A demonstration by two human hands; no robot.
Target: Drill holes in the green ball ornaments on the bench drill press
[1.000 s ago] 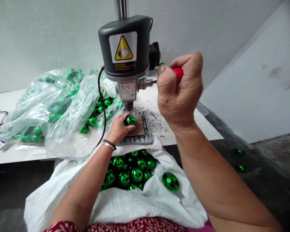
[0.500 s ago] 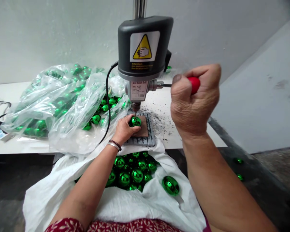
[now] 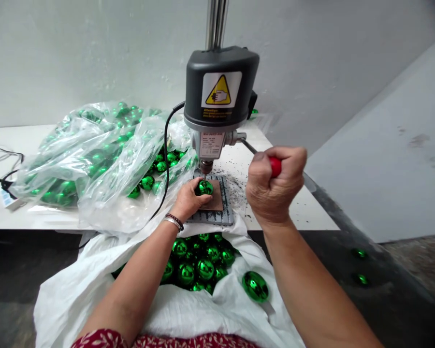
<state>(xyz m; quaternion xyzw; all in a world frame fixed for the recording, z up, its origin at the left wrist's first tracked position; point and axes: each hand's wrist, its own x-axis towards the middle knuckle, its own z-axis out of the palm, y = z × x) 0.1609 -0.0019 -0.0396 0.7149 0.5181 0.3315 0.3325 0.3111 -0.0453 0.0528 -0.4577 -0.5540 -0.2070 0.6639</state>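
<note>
A small bench drill with a dark grey housing stands on the white table. My left hand grips a shiny green ball from its left side, on a brown wooden piece over the grooved grey drill base. The drill's bit is directly above the ball, at or very near its top; contact is too small to tell. To the right of the drill, my right hand is wrapped round the red knob of its lever, which slants down toward me.
Clear plastic bags of green balls cover the table's left. A white cloth sack in front holds several green balls, with one loose ball on its right. Dark shavings lie beside the base. A black cable hangs left of the drill.
My right hand has moved down and slightly left with the red knob, and the lever now slants downward. The drill's chuck sits closer to the ball, still in my left hand. The view has shifted slightly.
</note>
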